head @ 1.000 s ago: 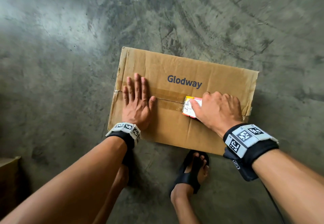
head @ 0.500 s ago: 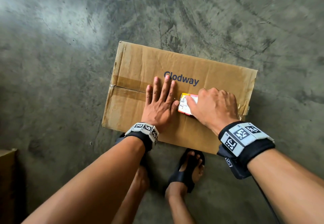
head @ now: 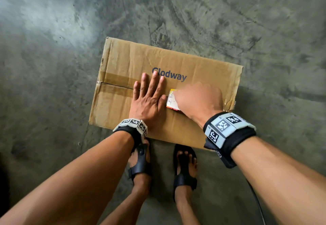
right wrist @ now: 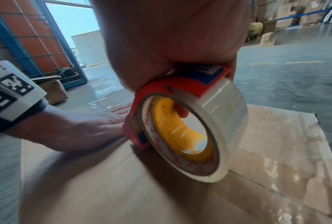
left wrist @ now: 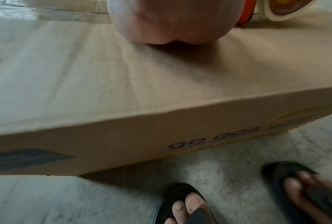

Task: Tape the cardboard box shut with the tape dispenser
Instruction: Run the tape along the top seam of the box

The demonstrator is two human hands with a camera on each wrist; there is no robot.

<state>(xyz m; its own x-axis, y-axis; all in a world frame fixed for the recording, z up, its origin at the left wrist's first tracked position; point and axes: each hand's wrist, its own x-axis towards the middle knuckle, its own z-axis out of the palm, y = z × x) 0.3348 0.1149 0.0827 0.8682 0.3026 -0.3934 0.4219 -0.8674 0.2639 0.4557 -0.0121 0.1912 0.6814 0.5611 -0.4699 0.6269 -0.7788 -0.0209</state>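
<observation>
A brown cardboard box [head: 202,66] marked "Glodway" lies flat on the concrete floor, its centre seam [head: 116,85] covered with clear tape on the left part. My left hand [head: 150,97] presses flat on the taped seam, fingers straight, right beside the dispenser. My right hand [head: 199,101] grips the red tape dispenser [head: 172,99] from above, holding it down on the seam. In the right wrist view the dispenser [right wrist: 173,84] carries a clear tape roll [right wrist: 218,118] with a yellow core, standing on the box top [right wrist: 103,189]. The left wrist view shows the box side [left wrist: 123,141].
My two feet in black sandals [head: 141,164] stand just in front of the box's near edge. Grey concrete floor [head: 53,66] surrounds the box. The right wrist view shows stacked cartons [right wrist: 288,19] far back and a blue-framed cage [right wrist: 27,37] at left.
My left hand slid rightward along the seam from the box's left part to beside the dispenser. The right hand and dispenser stayed near the same spot on the seam.
</observation>
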